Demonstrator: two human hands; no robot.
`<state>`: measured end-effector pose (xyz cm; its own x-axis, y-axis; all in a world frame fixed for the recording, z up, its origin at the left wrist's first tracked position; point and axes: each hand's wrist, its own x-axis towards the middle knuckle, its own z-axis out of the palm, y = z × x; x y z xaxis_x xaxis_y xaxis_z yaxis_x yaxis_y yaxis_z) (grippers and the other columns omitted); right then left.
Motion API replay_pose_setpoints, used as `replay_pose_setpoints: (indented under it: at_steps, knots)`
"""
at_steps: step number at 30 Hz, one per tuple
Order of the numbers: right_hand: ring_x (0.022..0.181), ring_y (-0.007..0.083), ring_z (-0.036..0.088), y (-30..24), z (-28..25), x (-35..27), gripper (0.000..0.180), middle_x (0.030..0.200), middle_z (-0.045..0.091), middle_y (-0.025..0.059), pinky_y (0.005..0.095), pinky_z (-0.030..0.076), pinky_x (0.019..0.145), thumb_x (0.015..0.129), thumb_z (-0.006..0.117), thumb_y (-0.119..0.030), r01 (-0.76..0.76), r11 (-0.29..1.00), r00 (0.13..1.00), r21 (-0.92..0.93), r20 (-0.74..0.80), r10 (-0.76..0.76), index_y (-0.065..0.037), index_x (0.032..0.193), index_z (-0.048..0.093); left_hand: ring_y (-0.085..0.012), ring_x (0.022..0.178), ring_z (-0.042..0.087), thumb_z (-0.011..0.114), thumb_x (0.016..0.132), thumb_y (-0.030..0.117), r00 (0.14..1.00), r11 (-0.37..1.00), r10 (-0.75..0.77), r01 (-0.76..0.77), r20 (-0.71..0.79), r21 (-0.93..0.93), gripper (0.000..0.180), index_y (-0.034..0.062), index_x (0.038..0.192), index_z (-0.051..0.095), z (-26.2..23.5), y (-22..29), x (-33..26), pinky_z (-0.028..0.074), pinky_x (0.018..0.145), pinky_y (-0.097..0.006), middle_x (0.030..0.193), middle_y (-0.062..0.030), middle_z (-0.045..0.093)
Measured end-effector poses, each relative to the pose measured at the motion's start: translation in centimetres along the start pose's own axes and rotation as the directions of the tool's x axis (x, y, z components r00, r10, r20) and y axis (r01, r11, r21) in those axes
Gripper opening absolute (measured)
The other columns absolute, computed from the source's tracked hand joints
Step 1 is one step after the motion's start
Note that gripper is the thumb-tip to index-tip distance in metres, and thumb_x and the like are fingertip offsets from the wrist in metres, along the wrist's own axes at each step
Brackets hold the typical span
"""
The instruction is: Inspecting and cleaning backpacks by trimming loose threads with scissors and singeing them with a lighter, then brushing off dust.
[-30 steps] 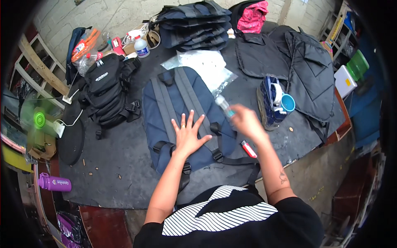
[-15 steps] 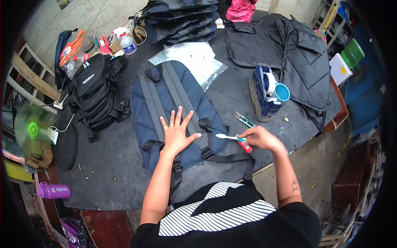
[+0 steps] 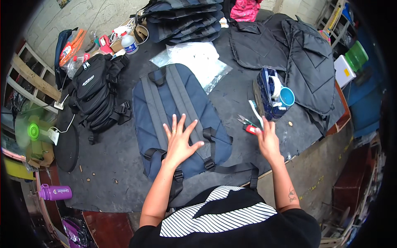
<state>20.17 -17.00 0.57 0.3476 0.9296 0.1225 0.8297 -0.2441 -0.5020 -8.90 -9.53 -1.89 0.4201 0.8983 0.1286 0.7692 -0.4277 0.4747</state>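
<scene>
Backpack (image 3: 178, 111) lengthwise, top pointing away.

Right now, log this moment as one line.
left hand: flat on navy fabric backpack | right hand: holds thin pale strip | red-handled snips: beside

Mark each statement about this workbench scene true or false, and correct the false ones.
1. The left hand lies flat, fingers spread, on the navy backpack. True.
2. The right hand holds a hammer. False: it holds a thin white strip.
3. The navy backpack lies straps up. True.
4. The purple bottle stands on the backpack. False: it lies far off at the person's left.
5. The green fan is on the person's right. False: left.
</scene>
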Motion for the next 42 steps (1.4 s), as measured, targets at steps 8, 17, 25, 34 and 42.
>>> replay_pose_setpoints:
  at_steps: [8, 17, 25, 34, 42]
  knots:
    - [0.094, 0.0305, 0.044, -0.9, 2.3, 0.4, 0.041, 0.101, 0.050, 0.0094, 0.0408, 0.035, 0.081, 0.075, 0.068, -0.013, 0.329, 0.889, 0.877, -0.318, -0.246, -0.412, -0.009, 0.114, 0.057, -0.0384, 0.108, 0.053, 0.051, 0.092, 0.026, 0.985, 0.907, -0.001, -0.072, -0.172, -0.416, 0.034, 0.0021, 0.115, 0.058, 0.5, 4.0, 2.7, 0.041, 0.093, -0.040, 0.113, -0.0218, 0.057]
    - [0.084, 0.0365, 0.053, -1.2, 3.2, 0.1, 0.026, 0.087, 0.055, 0.0163, 0.0435, 0.041, 0.073, 0.079, 0.066, -0.012, 0.155, 0.967, 0.988, 0.205, -0.048, -0.148, -0.002, 0.096, 0.048, -0.0114, 0.081, 0.060, 0.035, 0.099, 0.042, 0.981, 0.588, -0.043, 0.176, 0.187, -0.790, 0.051, -0.0015, 0.109, 0.060, 4.2, 6.7, 5.9, 0.043, 0.076, -0.024, 0.089, -0.0066, 0.062]
    - [0.073, 0.0349, 0.060, -2.4, 4.9, -1.0, 0.033, 0.083, 0.055, 0.0158, 0.0431, 0.048, 0.064, 0.084, 0.061, -0.029, 0.148, 0.977, 0.989, 0.152, -0.026, -0.146, -0.004, 0.101, 0.049, -0.0267, 0.107, 0.054, 0.034, 0.100, 0.033, 0.994, 0.634, -0.041, -0.052, -0.101, -0.771, 0.044, -0.0009, 0.103, 0.061, 6.9, 7.1, 7.1, 0.040, 0.091, -0.033, 0.106, -0.0140, 0.060]
    - [0.065, 0.0324, 0.059, -2.2, 6.4, 1.1, 0.027, 0.081, 0.054, 0.0112, 0.0408, 0.047, 0.056, 0.071, 0.065, -0.016, 0.220, 0.951, 0.959, 0.215, -0.225, -0.171, -0.005, 0.086, 0.046, -0.0223, 0.101, 0.058, 0.013, 0.099, 0.051, 1.000, 0.446, 0.004, 0.013, 0.016, -0.895, 0.077, -0.0050, 0.103, 0.065, 9.7, 8.2, 9.4, 0.039, 0.096, -0.032, 0.101, -0.0137, 0.066]
    - [0.064, 0.0325, 0.058, -2.0, 6.3, 1.1, 0.026, 0.080, 0.053, 0.0106, 0.0408, 0.047, 0.055, 0.070, 0.064, -0.013, 0.246, 0.948, 0.957, 0.205, -0.207, -0.203, -0.005, 0.087, 0.046, -0.0198, 0.093, 0.060, 0.014, 0.099, 0.051, 0.996, 0.301, 0.004, 0.080, 0.085, -0.950, 0.077, -0.0050, 0.101, 0.066, 10.5, 7.5, 9.8, 0.042, 0.093, -0.031, 0.095, -0.0127, 0.067]
